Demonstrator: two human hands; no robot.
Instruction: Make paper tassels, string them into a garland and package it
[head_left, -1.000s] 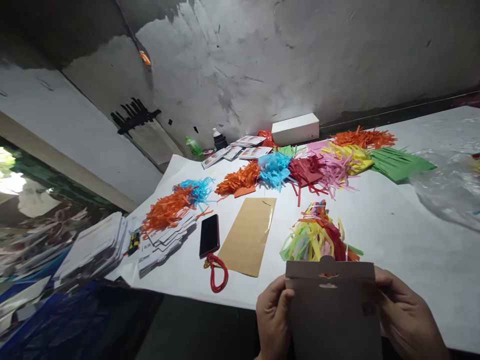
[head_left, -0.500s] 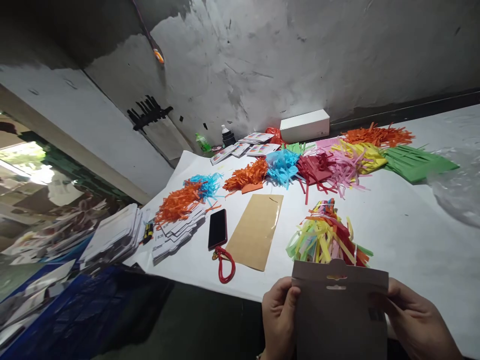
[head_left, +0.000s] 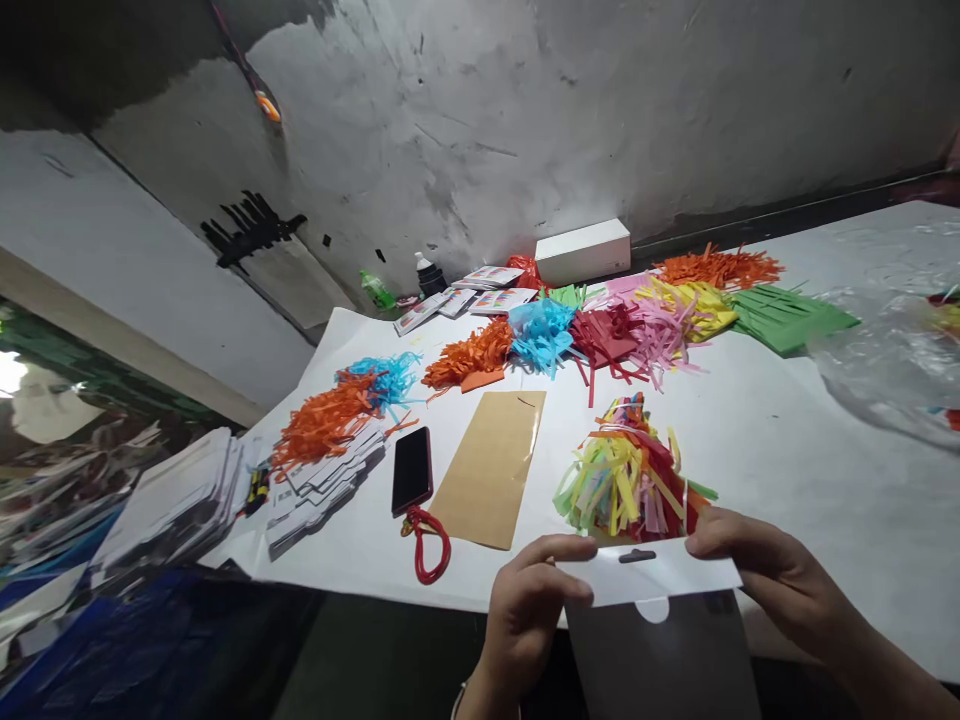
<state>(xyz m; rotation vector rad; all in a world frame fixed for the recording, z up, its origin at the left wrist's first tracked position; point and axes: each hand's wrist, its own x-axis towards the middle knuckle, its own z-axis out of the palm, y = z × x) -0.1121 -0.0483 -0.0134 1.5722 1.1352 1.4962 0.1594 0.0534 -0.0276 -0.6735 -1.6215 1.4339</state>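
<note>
- Flap (head_left: 701,577) on the head view: stood up grey half a second ago, now it's folded over with the white side showing, right?
- Yep, so bending that flap looks like the step in hand imo.
- And the hands?
- Left hand (head_left: 529,605) pinches its left end, right hand (head_left: 784,575) grips the right end. Grey card (head_left: 660,660) hangs below, between them, just nearer than the streamer bundle (head_left: 630,480).

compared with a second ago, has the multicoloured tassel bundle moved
No, the multicoloured tassel bundle keeps its place to the right of the brown sheet; the camera view itself shifted slightly.
</note>
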